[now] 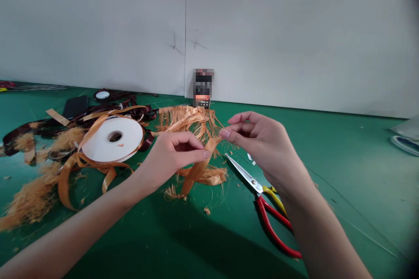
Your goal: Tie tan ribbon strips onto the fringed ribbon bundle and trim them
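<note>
- a green cutting mat (pixel 327 161) is laid against a white partition wall (pixel 278 39).
- the left hand (pixel 175 157) is found curled, its fingertips closed on a frayed orange ribbon strip (pixel 199 170).
- the right hand (pixel 258 144) is set in a pinch on the upper end of the strip.
- the strip is held above the mat between both hands, over a loose heap of orange fibres (pixel 190 124).
- red-handled scissors (pixel 252 178) are lying just below the right hand.
- a white ribbon spool (pixel 113 139), looped with orange ribbon, is placed left of the left hand.
</note>
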The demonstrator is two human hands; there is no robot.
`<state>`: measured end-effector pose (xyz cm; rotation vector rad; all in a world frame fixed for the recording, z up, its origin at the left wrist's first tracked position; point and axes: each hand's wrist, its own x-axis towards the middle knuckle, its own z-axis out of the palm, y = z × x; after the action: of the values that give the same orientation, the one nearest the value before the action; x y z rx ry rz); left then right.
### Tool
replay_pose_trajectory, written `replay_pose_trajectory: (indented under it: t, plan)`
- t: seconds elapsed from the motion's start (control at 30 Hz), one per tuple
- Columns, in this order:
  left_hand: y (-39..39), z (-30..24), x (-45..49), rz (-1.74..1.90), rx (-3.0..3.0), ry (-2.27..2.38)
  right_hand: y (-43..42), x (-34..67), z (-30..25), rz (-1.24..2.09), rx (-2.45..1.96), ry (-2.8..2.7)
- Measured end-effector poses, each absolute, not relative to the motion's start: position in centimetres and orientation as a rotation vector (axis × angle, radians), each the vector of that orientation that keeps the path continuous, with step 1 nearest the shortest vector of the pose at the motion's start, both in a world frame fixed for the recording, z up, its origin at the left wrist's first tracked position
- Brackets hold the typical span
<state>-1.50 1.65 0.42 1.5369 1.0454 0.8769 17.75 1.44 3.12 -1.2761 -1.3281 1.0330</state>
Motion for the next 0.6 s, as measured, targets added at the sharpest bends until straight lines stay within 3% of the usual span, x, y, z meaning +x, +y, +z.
replay_pose_trajectory:
  t: [0.6]
  plan:
    - [1.86, 0.36, -1.86, 0.827, 1.509, 1.091, 2.16, 18.12, 2.50, 0.757, -1.167, -1.175]
